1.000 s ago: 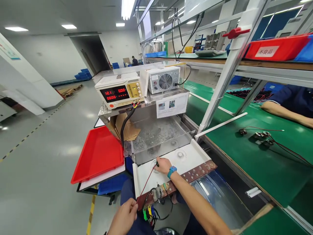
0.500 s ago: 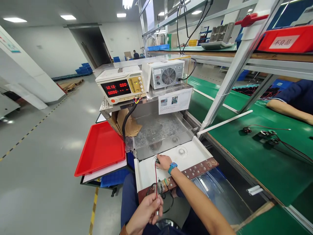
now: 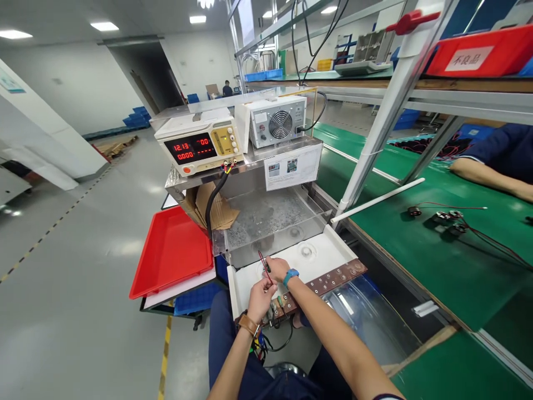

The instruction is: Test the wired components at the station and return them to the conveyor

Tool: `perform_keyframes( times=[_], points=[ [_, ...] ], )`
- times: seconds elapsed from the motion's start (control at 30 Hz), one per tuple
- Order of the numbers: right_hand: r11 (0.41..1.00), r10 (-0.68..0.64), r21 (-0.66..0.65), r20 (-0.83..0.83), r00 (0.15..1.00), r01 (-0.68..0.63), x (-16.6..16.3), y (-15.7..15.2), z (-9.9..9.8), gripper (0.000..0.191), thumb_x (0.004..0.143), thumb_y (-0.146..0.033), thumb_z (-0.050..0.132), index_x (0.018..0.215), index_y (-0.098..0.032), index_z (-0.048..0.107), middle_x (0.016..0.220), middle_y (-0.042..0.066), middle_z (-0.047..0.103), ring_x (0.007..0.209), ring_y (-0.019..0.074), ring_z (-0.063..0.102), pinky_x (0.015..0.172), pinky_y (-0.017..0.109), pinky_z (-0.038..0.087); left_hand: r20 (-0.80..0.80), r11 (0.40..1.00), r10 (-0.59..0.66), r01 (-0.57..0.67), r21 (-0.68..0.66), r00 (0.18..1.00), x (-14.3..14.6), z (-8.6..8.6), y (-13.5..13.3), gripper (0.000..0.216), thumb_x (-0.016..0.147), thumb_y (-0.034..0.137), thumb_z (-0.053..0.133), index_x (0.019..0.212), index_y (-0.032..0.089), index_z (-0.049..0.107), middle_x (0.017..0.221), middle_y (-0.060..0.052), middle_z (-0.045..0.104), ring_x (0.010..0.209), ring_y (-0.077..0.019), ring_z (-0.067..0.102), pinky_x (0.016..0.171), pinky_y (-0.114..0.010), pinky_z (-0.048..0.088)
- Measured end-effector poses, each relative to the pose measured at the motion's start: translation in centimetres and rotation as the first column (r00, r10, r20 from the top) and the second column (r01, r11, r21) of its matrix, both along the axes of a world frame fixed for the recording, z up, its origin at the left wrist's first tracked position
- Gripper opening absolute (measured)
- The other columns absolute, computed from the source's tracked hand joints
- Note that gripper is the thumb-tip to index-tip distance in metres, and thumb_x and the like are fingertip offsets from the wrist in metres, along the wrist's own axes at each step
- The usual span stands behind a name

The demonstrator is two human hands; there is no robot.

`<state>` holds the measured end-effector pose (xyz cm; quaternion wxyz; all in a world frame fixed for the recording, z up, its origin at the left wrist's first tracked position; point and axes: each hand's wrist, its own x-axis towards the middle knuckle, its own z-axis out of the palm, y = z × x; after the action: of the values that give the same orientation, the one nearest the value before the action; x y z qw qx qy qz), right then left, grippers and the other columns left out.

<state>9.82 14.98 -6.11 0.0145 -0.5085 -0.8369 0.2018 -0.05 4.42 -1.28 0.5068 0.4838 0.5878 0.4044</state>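
Above the white tray point(image 3: 328, 244), my right hand point(image 3: 280, 270), with a blue watch on its wrist, closes around a small dark part point(image 3: 267, 268) mostly hidden by the fingers. A thin red wire point(image 3: 262, 258) sticks up beside that part in a bent loop. My left hand point(image 3: 260, 297), wearing a brown-strapped watch, pinches the wire just below and left of my right hand. Along the tray's near edge runs a brown strip point(image 3: 339, 275) with metal studs, and black leads with clips hang at its left end, partly covered by my left hand.
A power supply point(image 3: 200, 145) showing 12.13 and a fan-fronted box point(image 3: 280, 123) stand on the metal shelf ahead. Left is a red tray point(image 3: 172, 253). On the green bench point(image 3: 470, 266) lie several small wired parts point(image 3: 447, 219); another person's arm point(image 3: 491, 176) rests farther back.
My left hand has moved up and forward from below the brown strip to beside my right hand. The red wire, which hung straight down, now bends upward. The view has shifted slightly.
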Motion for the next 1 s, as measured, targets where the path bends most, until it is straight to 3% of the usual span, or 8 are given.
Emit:
perform_keyframes(
  times=[0.23, 0.57, 1.0],
  points=[
    [1.0, -0.005, 0.019, -0.02, 1.0, 0.006, 0.1, 0.1, -0.3, 0.04, 0.081, -0.042, 0.055, 0.111, -0.016, 0.053, 0.095, 0.011, 0.069, 0.091, 0.0252, 0.063, 0.072, 0.029, 0.04, 0.042, 1.0, 0.006, -0.006, -0.012, 0.999, 0.2, -1.7, -0.3, 0.024, 0.067, 0.038, 0.066, 0.077, 0.016, 0.062, 0.067, -0.003, 0.066, 0.067, -0.0173, 0.061, 0.069, -0.029, 0.047],
    [1.0, -0.007, 0.004, -0.038, 0.999, 0.007, 0.1, 0.0, 0.2, 0.04, 0.079, -0.041, 0.057, 0.111, -0.017, 0.053, 0.094, 0.01, 0.069, 0.088, 0.0246, 0.063, 0.071, 0.029, 0.04, 0.11, 0.999, -0.036, 0.04, -0.036, 0.993, 0.0, -1.7, -0.3, 0.022, 0.067, 0.034, 0.066, 0.079, 0.016, 0.06, 0.074, -0.007, 0.071, 0.077, -0.0208, 0.067, 0.073, -0.032, 0.05],
    [1.0, -0.029, -0.013, -0.075, 0.997, 0.028, 0.1, -0.2, 0.8, 0.034, 0.078, -0.038, 0.062, 0.102, -0.016, 0.052, 0.085, 0.009, 0.066, 0.081, 0.024, 0.06, 0.067, 0.029, 0.037, 0.172, 0.997, -0.042, 0.053, -0.056, 0.984, 0.0, -2.3, 0.0, 0.021, 0.067, 0.033, 0.065, 0.08, 0.016, 0.061, 0.074, -0.007, 0.072, 0.073, -0.0185, 0.066, 0.07, -0.03, 0.05]
  ],
)
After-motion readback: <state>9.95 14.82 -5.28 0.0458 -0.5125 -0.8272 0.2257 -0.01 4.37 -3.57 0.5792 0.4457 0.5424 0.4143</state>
